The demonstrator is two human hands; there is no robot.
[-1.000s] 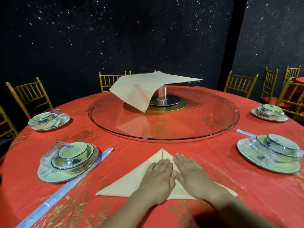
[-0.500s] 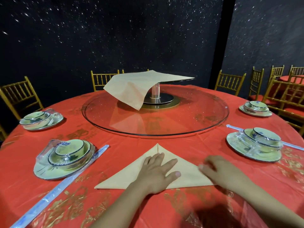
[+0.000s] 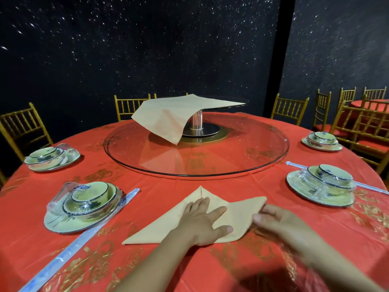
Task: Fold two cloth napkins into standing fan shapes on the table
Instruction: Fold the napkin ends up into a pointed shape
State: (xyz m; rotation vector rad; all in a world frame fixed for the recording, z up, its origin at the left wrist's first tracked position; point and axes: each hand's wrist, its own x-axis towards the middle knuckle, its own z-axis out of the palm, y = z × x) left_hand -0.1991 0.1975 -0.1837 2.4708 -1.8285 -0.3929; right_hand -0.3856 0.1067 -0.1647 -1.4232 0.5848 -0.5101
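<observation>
A beige napkin (image 3: 168,224), folded into a triangle, lies on the red tablecloth (image 3: 63,260) in front of me. My left hand (image 3: 202,222) presses flat on its middle with fingers spread. My right hand (image 3: 280,220) pinches the napkin's right corner, which is lifted and turned up toward the far side. A second beige napkin (image 3: 168,116) lies unfolded, draped over the small raised stand at the centre of the glass turntable (image 3: 263,152), one corner hanging down.
Wrapped place settings stand at the near left (image 3: 82,207), far left (image 3: 50,158), near right (image 3: 322,186) and far right (image 3: 322,141). Wrapped chopsticks (image 3: 88,232) lie beside the near left setting. Gold chairs ring the round table.
My right hand slid off the napkin's middle to its right corner, took hold and lifted that corner up and inward. My left hand stayed pressing the middle.
</observation>
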